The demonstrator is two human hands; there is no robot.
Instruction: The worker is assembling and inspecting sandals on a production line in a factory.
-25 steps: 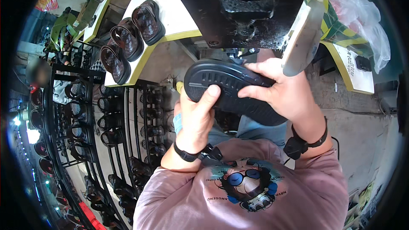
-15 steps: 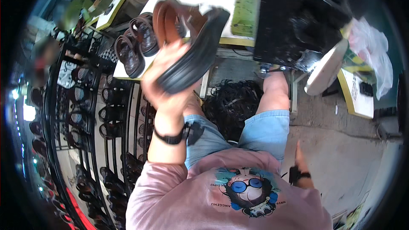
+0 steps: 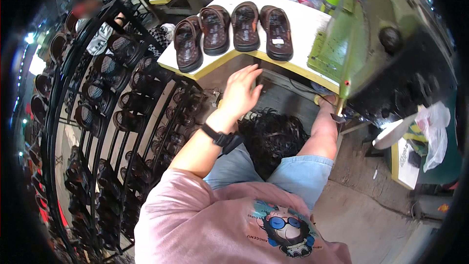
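Left hand [image 3: 240,90]: empty, fingers spread, grip holding nothing, just below the worktop [image 3: 312,19] edge.
Right hand: out of view.
Done: four brown sandals [image 3: 233,30] lined up at 12 o'clock.
Left: rack [image 3: 105,117] at 9 o'clock holds many more.

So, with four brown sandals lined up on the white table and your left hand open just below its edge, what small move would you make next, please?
Probably lower the left hand toward the black rack for another sandal: it is empty and spread, and the four sandals already sit side by side on the white table.

Brown sandals [image 3: 245,25], white table [image 3: 308,22]
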